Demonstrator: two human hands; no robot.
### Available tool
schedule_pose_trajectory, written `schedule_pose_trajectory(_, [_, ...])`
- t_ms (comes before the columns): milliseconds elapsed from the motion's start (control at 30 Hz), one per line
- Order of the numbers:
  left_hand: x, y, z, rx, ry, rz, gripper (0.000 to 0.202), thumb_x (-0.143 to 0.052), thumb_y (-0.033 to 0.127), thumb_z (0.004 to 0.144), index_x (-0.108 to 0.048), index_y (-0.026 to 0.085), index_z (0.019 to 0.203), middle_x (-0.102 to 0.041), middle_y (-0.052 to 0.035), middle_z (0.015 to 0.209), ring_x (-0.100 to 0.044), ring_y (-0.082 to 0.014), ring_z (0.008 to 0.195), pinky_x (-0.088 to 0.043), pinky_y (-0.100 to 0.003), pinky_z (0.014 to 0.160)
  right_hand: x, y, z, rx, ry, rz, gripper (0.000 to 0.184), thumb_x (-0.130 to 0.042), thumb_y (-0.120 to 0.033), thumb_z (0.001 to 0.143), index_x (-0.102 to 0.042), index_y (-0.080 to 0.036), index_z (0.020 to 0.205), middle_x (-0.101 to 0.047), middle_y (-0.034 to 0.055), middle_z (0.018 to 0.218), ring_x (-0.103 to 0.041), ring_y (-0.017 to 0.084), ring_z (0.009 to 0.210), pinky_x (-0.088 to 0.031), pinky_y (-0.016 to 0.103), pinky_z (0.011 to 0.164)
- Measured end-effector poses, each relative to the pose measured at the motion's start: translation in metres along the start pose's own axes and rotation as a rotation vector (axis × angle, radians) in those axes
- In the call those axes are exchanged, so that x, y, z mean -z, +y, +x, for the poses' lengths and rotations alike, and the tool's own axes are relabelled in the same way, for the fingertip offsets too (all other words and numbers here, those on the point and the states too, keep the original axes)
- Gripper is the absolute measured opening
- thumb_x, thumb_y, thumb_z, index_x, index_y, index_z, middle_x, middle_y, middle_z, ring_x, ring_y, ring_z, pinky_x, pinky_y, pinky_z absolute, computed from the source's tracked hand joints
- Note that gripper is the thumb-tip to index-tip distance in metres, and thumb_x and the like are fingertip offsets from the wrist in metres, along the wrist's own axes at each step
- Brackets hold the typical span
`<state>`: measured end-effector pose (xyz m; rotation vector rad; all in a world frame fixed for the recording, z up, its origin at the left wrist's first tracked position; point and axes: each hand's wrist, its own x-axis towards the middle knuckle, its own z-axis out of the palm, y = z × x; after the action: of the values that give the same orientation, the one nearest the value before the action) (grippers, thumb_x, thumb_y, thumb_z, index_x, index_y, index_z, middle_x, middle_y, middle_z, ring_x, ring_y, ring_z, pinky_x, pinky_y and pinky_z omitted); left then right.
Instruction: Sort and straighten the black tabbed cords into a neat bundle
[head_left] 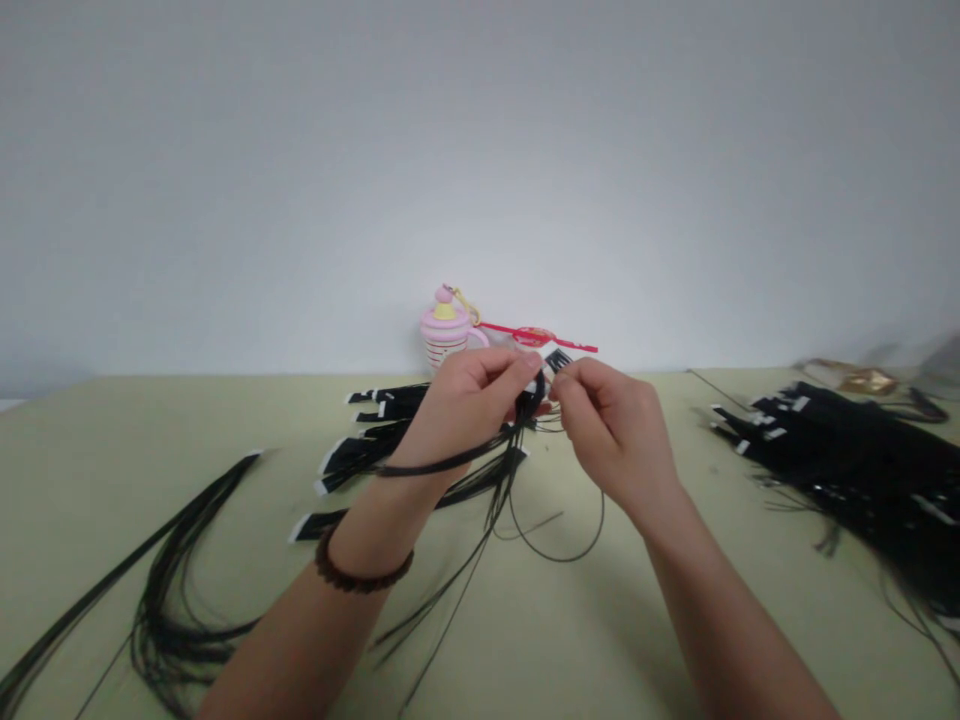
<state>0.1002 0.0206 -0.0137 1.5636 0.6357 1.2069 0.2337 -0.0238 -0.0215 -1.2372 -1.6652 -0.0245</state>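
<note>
My left hand (469, 400) is closed in a pinch on a bundle of thin black strands (480, 510) whose ends hang down and trail over the table. A dark bead bracelet (360, 572) sits on that wrist. My right hand (611, 425) is closed too, its fingertips pinching the top of the same strands beside a small black and white piece (556, 362). One strand loops below the right hand. Both hands meet just above the table's middle, at the back.
Black strips with white ends (360, 445) lie behind my left hand. A loose sheaf of black strands (161, 580) lies at the left, a large pile of black strips (855, 465) at the right. A pink cup-shaped toy (445, 335) and a red tag (536, 337) stand by the wall.
</note>
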Motion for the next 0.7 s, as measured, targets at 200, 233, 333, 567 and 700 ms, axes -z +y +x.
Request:
schedule_pose_trajectory(200, [0.003, 0.01, -0.004, -0.02, -0.036, 0.077, 0.03, -0.058, 0.017, 0.079, -0.057, 0.015, 0.049, -0.043, 0.0045, 0.045, -0.033, -0.0041, 0.042, -0.031, -0.015, 0.042, -0.004, -0.001, -0.002, 0.059, 0.007, -0.026, 0.022, -0.046, -0.017, 0.084, -0.05, -0.016, 0.062, -0.042, -0.005, 0.049, -0.036, 0.006, 0.044, -0.025, 0.02, 0.045])
schedule_pose_trajectory(233, [0.003, 0.01, -0.004, -0.011, -0.033, 0.065, 0.03, -0.059, 0.018, 0.079, -0.057, 0.014, 0.049, -0.043, 0.0042, 0.045, -0.034, -0.0041, 0.042, -0.032, -0.015, 0.042, -0.005, -0.001, -0.002, 0.056, 0.003, -0.003, 0.022, -0.047, -0.018, 0.084, -0.05, -0.016, 0.063, -0.043, -0.0048, 0.049, -0.036, 0.006, 0.045, -0.026, 0.02, 0.045])
schedule_pose_trajectory(333, [0.007, 0.007, 0.0, 0.069, -0.032, -0.101, 0.025, -0.061, 0.024, 0.079, -0.061, 0.014, 0.056, -0.05, 0.0022, 0.052, -0.044, -0.0055, 0.047, -0.044, -0.016, 0.049, -0.002, 0.002, -0.001, 0.0, -0.032, 0.141, 0.02, -0.05, -0.024, 0.085, -0.056, -0.015, 0.068, -0.046, -0.0041, 0.051, -0.038, 0.006, 0.045, -0.028, 0.02, 0.044])
schedule_pose_trajectory(567, [0.024, 0.019, 0.011, 0.212, 0.198, -0.69, 0.023, -0.046, 0.013, 0.087, -0.059, 0.012, 0.068, -0.062, 0.0015, 0.058, -0.053, -0.0045, 0.045, -0.056, -0.036, 0.079, 0.018, 0.024, 0.008, 0.015, -0.134, 0.215, 0.012, -0.063, -0.026, 0.077, -0.065, -0.014, 0.076, -0.062, 0.002, 0.067, -0.049, 0.008, 0.054, -0.038, 0.02, 0.047])
schedule_pose_trajectory(700, [0.028, 0.022, 0.009, 0.231, 0.164, -0.877, 0.024, -0.044, 0.018, 0.09, -0.059, 0.013, 0.073, -0.065, 0.0017, 0.06, -0.056, -0.0054, 0.046, -0.056, -0.038, 0.078, 0.022, 0.048, 0.014, -0.029, -0.068, 0.188, 0.017, -0.064, -0.031, 0.076, -0.067, -0.014, 0.081, -0.066, 0.0049, 0.072, -0.056, 0.011, 0.058, -0.044, 0.023, 0.052])
